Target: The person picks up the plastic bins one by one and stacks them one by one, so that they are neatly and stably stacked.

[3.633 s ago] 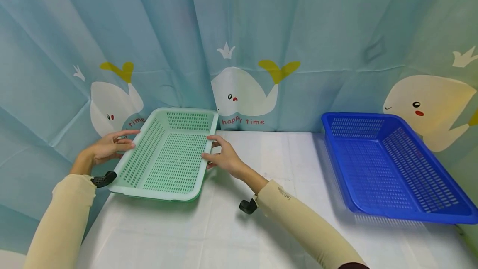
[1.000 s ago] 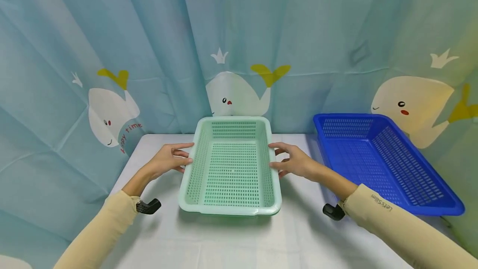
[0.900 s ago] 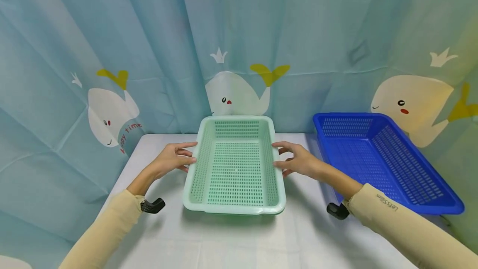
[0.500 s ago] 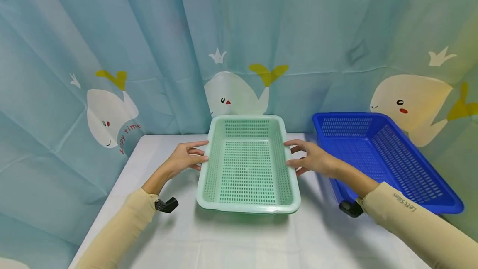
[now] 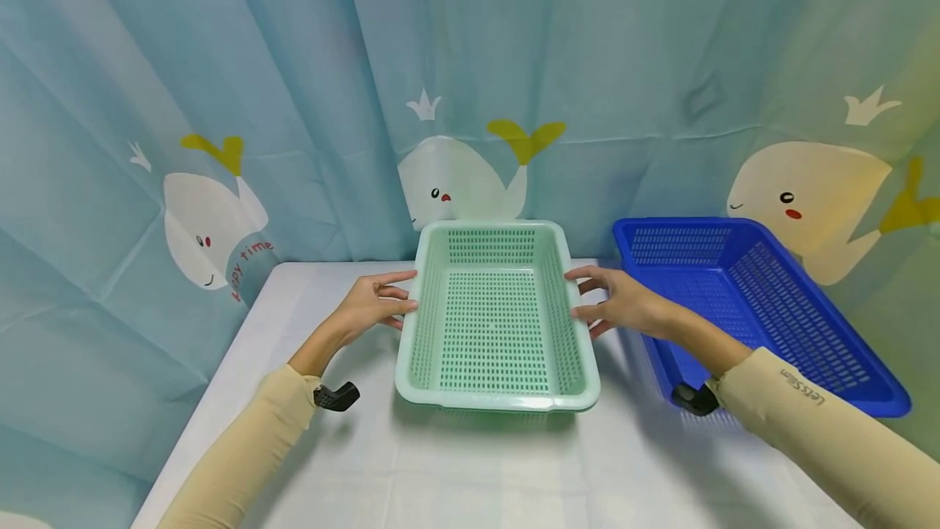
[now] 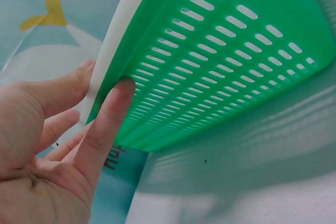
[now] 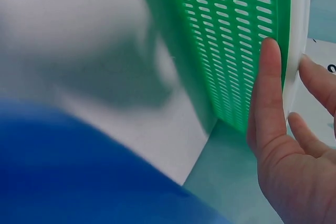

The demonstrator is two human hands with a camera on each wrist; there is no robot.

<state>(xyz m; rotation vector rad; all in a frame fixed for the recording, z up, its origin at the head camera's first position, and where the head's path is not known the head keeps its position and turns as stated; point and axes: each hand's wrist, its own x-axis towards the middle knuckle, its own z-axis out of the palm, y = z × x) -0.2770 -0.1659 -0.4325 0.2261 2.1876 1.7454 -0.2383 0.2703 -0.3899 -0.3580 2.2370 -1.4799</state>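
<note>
A pale green perforated plastic basket (image 5: pixel 494 325) is in the middle of the head view, with nothing inside. Both wrist views show its outer wall (image 6: pixel 210 56) as deeper green under a whitish rim (image 7: pixel 297 30). My left hand (image 5: pixel 367 304) pinches the left rim, some digits on top and one against the outer wall below. On the opposite side, my right hand (image 5: pixel 620 300) pinches the right rim the same way. Shadow lies beneath the basket; whether its base touches the table, I cannot tell.
A larger blue perforated basket (image 5: pixel 844 349) stands at the right on the white-covered table (image 5: pixel 455 472), partly behind my right forearm. A light blue curtain (image 5: pixel 470 47) printed with whales hangs along the back and left side.
Both hands have carried the pale green basket from the left side to the middle. Over the last second it shifted a little further right, with both grips kept. The blue basket stayed put.
</note>
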